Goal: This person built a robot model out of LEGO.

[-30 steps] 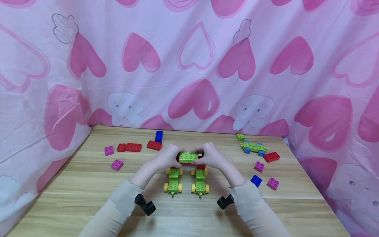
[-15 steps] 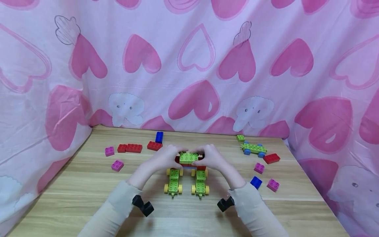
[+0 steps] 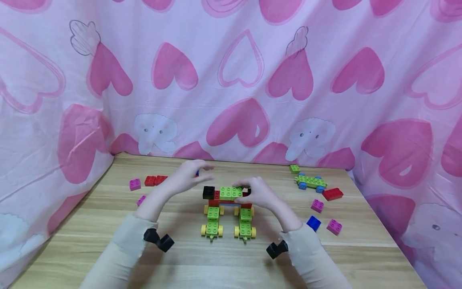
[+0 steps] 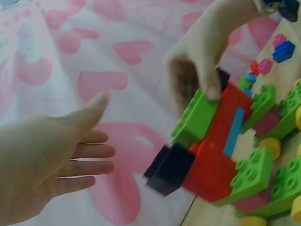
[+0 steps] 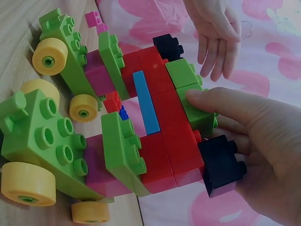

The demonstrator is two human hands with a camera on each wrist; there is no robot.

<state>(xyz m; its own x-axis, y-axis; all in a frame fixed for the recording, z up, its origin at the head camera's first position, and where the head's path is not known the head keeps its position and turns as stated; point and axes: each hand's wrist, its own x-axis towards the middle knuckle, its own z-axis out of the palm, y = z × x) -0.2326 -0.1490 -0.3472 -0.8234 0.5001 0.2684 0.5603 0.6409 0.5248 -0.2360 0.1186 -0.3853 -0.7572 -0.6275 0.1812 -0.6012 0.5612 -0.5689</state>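
Green bricks (image 3: 225, 192), yellow wheels (image 5: 28, 181), heart-patterned pink curtain (image 3: 202, 100)

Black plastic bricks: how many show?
2: one black plastic brick at the left end of the red brick row, another black brick at its right end, beside the right hand. Others may be hidden.

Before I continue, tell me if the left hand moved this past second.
Yes: in the head view, the left hand has moved up and left, off the build.

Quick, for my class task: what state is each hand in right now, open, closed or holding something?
Left hand: open, holding nothing.
Right hand: holding a green block atop the red bricks.
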